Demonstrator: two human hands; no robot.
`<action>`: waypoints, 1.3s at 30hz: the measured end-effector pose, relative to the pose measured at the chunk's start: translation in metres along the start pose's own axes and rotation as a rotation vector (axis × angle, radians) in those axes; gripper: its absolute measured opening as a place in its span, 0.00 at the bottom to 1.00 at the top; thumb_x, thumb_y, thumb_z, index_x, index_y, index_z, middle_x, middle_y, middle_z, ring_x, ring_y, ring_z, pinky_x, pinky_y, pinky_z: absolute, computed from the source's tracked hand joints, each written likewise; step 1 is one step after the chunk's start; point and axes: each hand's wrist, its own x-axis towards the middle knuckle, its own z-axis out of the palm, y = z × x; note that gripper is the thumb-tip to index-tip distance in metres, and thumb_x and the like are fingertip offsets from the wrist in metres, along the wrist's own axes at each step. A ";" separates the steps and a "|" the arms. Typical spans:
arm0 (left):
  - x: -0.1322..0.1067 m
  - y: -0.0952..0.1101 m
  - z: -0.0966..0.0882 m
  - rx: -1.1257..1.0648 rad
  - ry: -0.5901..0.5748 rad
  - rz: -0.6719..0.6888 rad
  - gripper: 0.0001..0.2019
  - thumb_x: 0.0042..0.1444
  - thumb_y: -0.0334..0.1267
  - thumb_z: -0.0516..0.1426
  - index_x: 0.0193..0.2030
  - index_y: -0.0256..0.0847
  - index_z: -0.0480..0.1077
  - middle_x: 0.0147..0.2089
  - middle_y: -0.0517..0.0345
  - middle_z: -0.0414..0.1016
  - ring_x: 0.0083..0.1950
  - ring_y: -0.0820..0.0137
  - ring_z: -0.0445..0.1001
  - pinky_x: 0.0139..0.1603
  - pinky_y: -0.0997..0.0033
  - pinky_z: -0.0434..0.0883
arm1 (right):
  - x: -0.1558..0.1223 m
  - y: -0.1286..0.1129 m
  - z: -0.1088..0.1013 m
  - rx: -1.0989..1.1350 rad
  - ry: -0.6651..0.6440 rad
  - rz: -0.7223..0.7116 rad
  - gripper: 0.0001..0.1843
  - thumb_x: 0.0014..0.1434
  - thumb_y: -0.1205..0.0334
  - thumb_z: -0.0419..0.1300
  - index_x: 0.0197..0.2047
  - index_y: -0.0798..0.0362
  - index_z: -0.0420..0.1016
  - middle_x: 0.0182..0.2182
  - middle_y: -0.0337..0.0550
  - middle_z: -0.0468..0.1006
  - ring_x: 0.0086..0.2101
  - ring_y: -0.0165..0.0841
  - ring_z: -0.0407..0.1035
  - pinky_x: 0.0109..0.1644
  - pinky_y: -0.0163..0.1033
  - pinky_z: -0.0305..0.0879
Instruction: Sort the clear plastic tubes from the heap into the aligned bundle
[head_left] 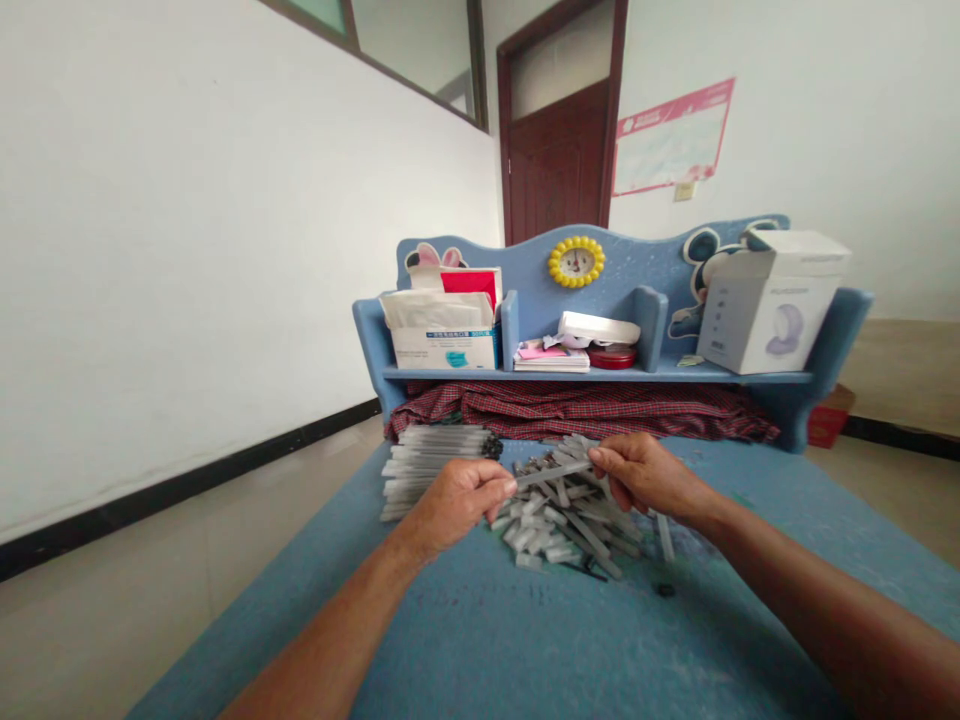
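Note:
Between my two hands stretches a slim translucent plastic tube [553, 473], nearly level and rising slightly to the right. My left hand [466, 492] pinches its left end, and the fingertips of my right hand [645, 474] close on its right end. Below it spreads a loose pile of similar frosted tubes [536, 525], lying at many angles. To the left, partly behind my left hand, more tubes lie side by side in a neat stack [431, 455], with dark ends pointing right. A small black piece [664, 590] lies near my right forearm.
At the back of the blue table [480, 640] stands a shelf [465, 375] with a face-mask box [446, 345], a red round tin [612, 357] and a large white box [769, 305]. A folded checked cloth [585, 408] lies beneath it. A white wall [187, 250] borders the left.

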 end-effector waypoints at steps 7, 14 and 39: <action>0.001 0.000 0.000 -0.006 0.002 -0.023 0.14 0.55 0.45 0.48 0.29 0.39 0.68 0.21 0.63 0.65 0.24 0.74 0.61 0.25 0.76 0.60 | -0.001 0.000 -0.002 0.056 -0.028 0.008 0.23 0.59 0.42 0.49 0.29 0.54 0.66 0.12 0.34 0.68 0.12 0.24 0.57 0.16 0.29 0.50; 0.001 -0.002 0.000 -0.077 -0.004 -0.004 0.13 0.54 0.45 0.50 0.28 0.38 0.67 0.20 0.64 0.62 0.23 0.74 0.59 0.26 0.75 0.59 | 0.000 0.003 -0.003 0.127 -0.033 -0.014 0.19 0.56 0.45 0.55 0.27 0.53 0.63 0.12 0.32 0.68 0.12 0.22 0.56 0.16 0.28 0.50; 0.003 -0.005 0.001 -0.184 -0.002 -0.059 0.15 0.51 0.48 0.52 0.22 0.39 0.63 0.18 0.64 0.61 0.21 0.76 0.55 0.23 0.75 0.52 | 0.007 0.019 0.001 -0.419 0.186 -0.142 0.08 0.54 0.62 0.55 0.36 0.53 0.74 0.14 0.33 0.66 0.17 0.26 0.58 0.22 0.31 0.49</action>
